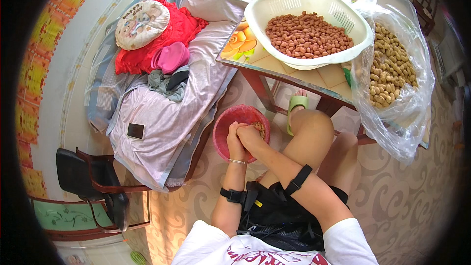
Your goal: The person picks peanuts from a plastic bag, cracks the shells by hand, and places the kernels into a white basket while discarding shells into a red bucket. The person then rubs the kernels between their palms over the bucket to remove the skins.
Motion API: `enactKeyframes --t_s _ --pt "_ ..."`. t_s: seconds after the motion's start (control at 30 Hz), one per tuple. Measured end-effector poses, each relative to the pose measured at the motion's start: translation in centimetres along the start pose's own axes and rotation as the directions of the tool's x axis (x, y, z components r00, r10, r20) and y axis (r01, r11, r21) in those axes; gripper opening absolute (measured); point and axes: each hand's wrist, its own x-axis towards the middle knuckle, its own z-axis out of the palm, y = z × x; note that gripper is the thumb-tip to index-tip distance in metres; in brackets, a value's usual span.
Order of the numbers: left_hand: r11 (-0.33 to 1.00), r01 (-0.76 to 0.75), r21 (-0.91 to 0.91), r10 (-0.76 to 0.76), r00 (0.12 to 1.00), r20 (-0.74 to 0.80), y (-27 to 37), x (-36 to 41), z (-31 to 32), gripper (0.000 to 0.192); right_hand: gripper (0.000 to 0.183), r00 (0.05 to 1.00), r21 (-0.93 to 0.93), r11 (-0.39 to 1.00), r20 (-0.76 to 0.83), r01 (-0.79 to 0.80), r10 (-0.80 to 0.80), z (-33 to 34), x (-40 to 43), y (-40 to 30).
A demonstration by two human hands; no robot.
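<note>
Over a red plastic bin [222,132] on the floor, my left hand [235,141] and my right hand [250,136] are pressed together, fingers closed around each other. Whether anything lies between the palms is hidden. Pale peanut shells [260,129] show inside the bin, to the right of my hands. On the table corner, a white plastic basket [309,63] holds a heap of shelled, red-skinned peanuts [307,35]. A clear plastic bag [415,118] of unshelled peanuts [392,66] leans beside it, its lower part over the table's edge.
The table [331,75] stands ahead and to the right. On the left, a cloth-covered sofa [162,118] bears a round cushion [141,26], red fabric [187,26], a pink pouch [174,57], grey cloth [162,85] and a phone [135,131]. A black chair [106,176] stands lower left.
</note>
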Motion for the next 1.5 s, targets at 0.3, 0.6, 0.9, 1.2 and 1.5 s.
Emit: enactKeyframes --t_s 0.3,0.6,0.9,1.2,1.5 --pt "1.000 -0.001 0.006 0.000 1.000 0.022 -1.7 0.8 1.7 0.038 0.038 0.993 -0.096 0.993 0.105 0.064 -0.054 2.8 4.0 6.8" --pt "0.997 -0.066 0.036 0.068 0.996 -0.061 0.9 -0.5 -1.1 0.035 0.030 0.918 0.176 0.951 -0.266 -0.253 0.294 0.6 -2.8 -6.5" --pt "0.998 -0.064 0.030 0.066 0.996 -0.063 1.0 -0.7 -0.6 0.031 0.036 0.968 0.571 0.782 0.128 -0.251 0.217 0.1 -1.4 -2.2" --pt "0.990 -0.058 0.125 0.067 0.995 -0.070 1.3 -0.2 -0.9 0.037 0.034 0.903 0.803 0.446 0.252 -0.396 0.348 -3.4 -3.1 -5.1" --pt "0.955 -0.156 0.252 0.165 0.986 -0.015 3.4 -1.3 -0.6 0.045 0.037 0.989 0.810 0.574 0.050 -0.124 0.142 -2.4 -2.6 -5.1"
